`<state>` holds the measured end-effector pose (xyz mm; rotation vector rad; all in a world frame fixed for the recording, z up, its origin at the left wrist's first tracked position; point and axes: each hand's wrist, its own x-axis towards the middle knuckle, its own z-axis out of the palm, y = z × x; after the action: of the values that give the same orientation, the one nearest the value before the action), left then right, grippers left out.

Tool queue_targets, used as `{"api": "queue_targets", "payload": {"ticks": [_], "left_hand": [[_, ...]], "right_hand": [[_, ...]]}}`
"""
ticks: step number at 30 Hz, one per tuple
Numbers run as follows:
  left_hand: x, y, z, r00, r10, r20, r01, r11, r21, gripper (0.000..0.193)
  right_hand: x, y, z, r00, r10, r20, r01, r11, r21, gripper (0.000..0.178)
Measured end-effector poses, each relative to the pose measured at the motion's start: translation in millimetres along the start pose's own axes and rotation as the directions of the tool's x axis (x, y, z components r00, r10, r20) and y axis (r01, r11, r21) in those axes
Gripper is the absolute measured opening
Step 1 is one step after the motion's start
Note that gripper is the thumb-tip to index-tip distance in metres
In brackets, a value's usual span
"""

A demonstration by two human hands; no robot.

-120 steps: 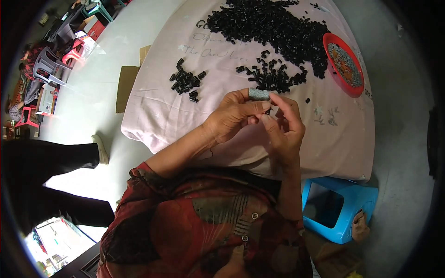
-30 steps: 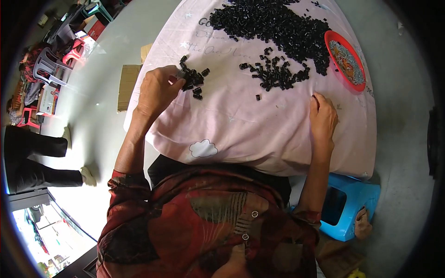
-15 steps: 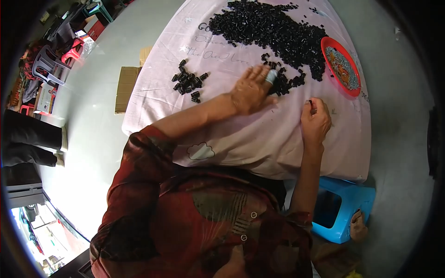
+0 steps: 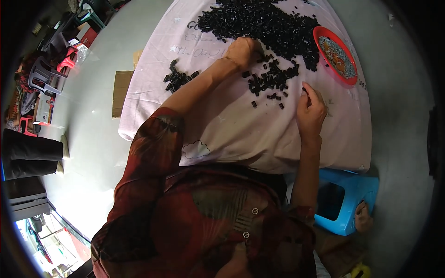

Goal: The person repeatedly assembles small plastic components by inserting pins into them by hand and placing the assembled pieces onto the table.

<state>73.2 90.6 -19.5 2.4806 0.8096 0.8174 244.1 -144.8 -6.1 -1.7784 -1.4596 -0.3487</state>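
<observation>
Black pieces [image 4: 269,28] on pink cloth [image 4: 232,129]; blue stool [image 4: 351,208] beside; grey floor [image 4: 401,129].

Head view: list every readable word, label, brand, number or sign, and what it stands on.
Pink tablecloth, upper left: dark block capitals above grey script that runs up to the left hand; wording not copied here.
Same cloth, right edge: a few dark letters, too small to read.
White box, far left: any print is too small to read.
</observation>
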Motion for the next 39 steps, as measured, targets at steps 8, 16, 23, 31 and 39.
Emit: {"api": "queue_targets", "payload": {"ticks": [8, 16, 23, 31, 39], "left_hand": [[-27, 27, -21, 0.999, -0.046, -0.021, 0.042, 0.987, -0.156, 0.019], [-52, 44, -39, 0.889, -0.281, 0.361, 0.442, 0.326, -0.836, 0.016], [-66, 39, -38, 0.861, -0.268, 0.432, 0.506, 0.375, -0.777, 0.015], [-68, 34, -34, 0.877, -0.248, 0.413, 0.478, 0.349, -0.806, 0.013], [-70, 49, -38, 0.818, -0.038, 0.575, 0.561, -0.171, -0.810, 0.016]], "right_hand": [[6, -6, -18, 0.997, 0.038, -0.061, -0.035, 0.998, 0.043, 0.027], [-11, 36, -61, 0.967, 0.253, 0.033, -0.234, 0.929, -0.285, 0.026], [-1, 4, -60, 0.936, 0.326, 0.135, -0.323, 0.945, -0.042, 0.023], [2, 10, -42, 0.978, 0.177, 0.112, -0.154, 0.970, -0.190, 0.017], [18, -32, -15, 0.934, 0.266, 0.238, -0.341, 0.859, 0.382, 0.013]]}}
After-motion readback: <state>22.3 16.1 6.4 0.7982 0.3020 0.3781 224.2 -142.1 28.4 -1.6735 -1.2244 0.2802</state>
